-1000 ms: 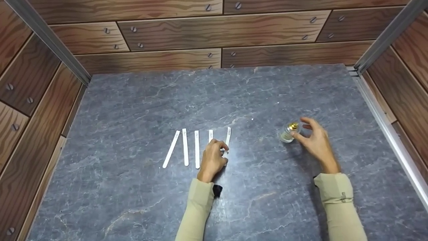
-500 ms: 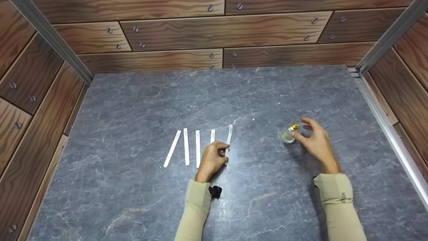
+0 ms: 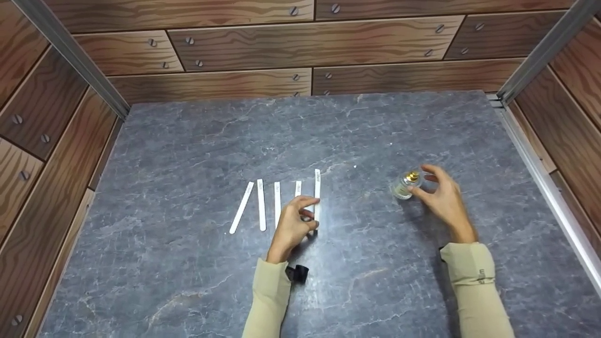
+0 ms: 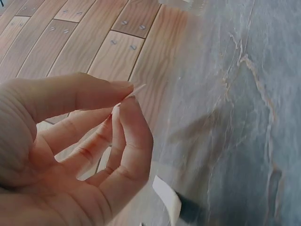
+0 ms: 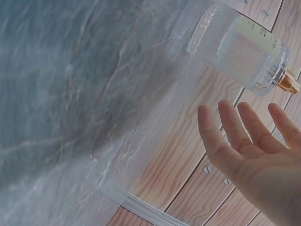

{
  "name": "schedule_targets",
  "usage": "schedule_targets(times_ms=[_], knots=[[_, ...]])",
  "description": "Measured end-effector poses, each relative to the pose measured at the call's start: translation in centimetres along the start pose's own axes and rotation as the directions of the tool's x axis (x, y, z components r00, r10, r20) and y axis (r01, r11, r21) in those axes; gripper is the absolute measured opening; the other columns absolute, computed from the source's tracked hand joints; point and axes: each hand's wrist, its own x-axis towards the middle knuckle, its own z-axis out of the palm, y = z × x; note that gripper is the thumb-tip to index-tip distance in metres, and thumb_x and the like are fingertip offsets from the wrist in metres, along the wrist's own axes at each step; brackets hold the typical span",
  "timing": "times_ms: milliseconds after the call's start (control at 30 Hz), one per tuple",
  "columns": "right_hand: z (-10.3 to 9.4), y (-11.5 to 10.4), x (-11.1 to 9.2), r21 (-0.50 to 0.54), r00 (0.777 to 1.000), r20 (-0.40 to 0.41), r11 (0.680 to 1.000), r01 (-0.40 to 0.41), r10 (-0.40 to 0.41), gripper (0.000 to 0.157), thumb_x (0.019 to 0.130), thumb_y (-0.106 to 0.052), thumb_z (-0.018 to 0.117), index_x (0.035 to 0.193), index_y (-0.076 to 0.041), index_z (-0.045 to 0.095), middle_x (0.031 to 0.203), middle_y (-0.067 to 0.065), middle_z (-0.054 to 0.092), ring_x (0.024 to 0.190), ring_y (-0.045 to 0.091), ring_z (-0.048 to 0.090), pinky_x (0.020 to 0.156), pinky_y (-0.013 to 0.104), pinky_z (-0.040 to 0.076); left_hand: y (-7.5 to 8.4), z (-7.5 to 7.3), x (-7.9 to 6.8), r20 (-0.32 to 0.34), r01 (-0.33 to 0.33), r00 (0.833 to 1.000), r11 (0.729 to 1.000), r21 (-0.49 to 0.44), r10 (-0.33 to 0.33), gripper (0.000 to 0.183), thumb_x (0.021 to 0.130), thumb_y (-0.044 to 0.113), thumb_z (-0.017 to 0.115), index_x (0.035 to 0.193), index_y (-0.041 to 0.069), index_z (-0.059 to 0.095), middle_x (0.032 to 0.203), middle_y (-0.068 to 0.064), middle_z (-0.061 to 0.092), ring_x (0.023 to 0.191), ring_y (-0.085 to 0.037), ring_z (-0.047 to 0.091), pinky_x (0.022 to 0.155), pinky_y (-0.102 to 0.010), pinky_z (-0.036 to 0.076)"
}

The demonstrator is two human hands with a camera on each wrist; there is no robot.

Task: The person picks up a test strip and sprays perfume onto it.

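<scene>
My left hand (image 3: pixel 292 227) pinches a white paper strip (image 3: pixel 317 185), printed near its far end, between thumb and fingertips. The left wrist view shows that strip (image 4: pixel 139 88) nearly edge-on, poking out past the fingertips. Left of it, several similar strips lie in a row: a slanted one (image 3: pixel 242 207) at the far left, then a straighter one (image 3: pixel 261 205), with others partly covered by the hand. At the right, a clear glass perfume bottle (image 3: pixel 402 189) with a gold spray top stands upright. Beside it my right hand (image 3: pixel 443 199) has relaxed, spread fingers, its thumb overlapping the bottle in the head view.
The grey marbled tabletop (image 3: pixel 197 141) is bounded by wood-plank panels (image 3: pixel 244 44) at the back and sides. A metal rail (image 3: pixel 547 192) runs along the right edge. Tiny white specks lie between the strips and the bottle. A black wrist camera (image 3: pixel 301 273) sits at the left cuff.
My left hand has drawn back slightly to the left, and the strip it pinches has turned straighter, its far end a little farther up. The right hand and bottle have stayed put.
</scene>
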Motion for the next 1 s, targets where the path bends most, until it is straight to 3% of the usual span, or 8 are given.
schedule_targets(times_ms=[200,533,800,1000], knots=[[0.0,-0.1,-0.2,0.005,1.0,0.019,1.0,-0.01,0.01,0.061,0.088,-0.004,0.078,0.138,0.013,0.048,0.141,0.034,0.049,0.125,0.053,0.05,0.096,0.062,0.047,-0.2,-1.1,-0.5,0.05,-0.013,0.999,1.0,0.002,0.013,0.055,0.074,-0.022,0.067,0.128,-0.011,0.064,0.131,-0.017,0.06,0.095,-0.034,0.065,0.065,-0.022,0.053],[0.4,-0.1,-0.1,0.011,1.0,0.001,1.0,-0.01,0.01,0.062,0.086,-0.001,0.079,0.137,0.013,0.049,0.14,0.034,0.05,0.123,0.053,0.051,0.098,0.062,0.046,-0.4,-2.3,-0.3,0.067,-0.08,0.994,0.996,-0.029,0.082,0.056,0.076,-0.019,0.069,0.131,-0.011,0.061,0.138,-0.023,0.056,0.097,-0.034,0.065,0.064,-0.02,0.051],[1.1,-0.4,0.2,0.003,0.999,0.008,0.999,-0.035,0.035,0.062,0.087,-0.002,0.078,0.139,0.013,0.048,0.141,0.034,0.049,0.124,0.052,0.05,0.099,0.061,0.045,-0.5,-2.9,-0.3,0.033,-0.072,0.997,0.996,-0.059,0.074,0.056,0.076,-0.021,0.068,0.13,-0.013,0.061,0.137,-0.026,0.055,0.099,-0.042,0.063,0.064,-0.019,0.051],[1.3,-0.3,0.4,0.002,0.998,0.012,0.998,-0.069,0.069,0.064,0.086,-0.001,0.078,0.138,0.015,0.046,0.141,0.036,0.048,0.126,0.053,0.048,0.103,0.06,0.042,-0.5,-2.5,-0.3,0.037,-0.04,0.998,0.995,-0.093,0.044,0.057,0.076,-0.021,0.067,0.132,-0.011,0.06,0.139,-0.024,0.055,0.099,-0.038,0.064,0.065,-0.02,0.053]])
